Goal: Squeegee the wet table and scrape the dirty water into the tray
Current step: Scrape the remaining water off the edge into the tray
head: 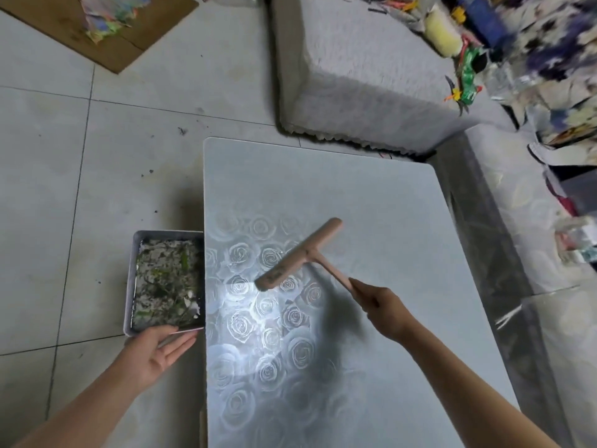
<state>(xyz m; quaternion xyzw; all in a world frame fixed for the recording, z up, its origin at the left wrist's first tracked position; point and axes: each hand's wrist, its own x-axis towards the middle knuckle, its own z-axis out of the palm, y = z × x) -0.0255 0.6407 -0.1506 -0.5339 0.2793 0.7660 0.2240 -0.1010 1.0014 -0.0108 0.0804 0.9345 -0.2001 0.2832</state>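
Observation:
A grey table (371, 195) with a rose pattern fills the middle of the head view. My right hand (382, 302) grips the handle of a pink squeegee (298, 255), whose blade sits at a slant over the table's middle. A metal tray (131, 276) of dirty water with green and dark scraps is held against the table's left edge. My left hand (158, 350) supports the tray's near edge from below, palm up, with the fingers extended under the rim.
A grey fabric-covered block (361, 69) stands beyond the table's far edge. Cardboard (106, 37) with colourful scraps lies on the tiled floor at the far left. Cluttered items (533, 59) pile up at the right. A glossy grey surface (529, 247) borders the table's right side.

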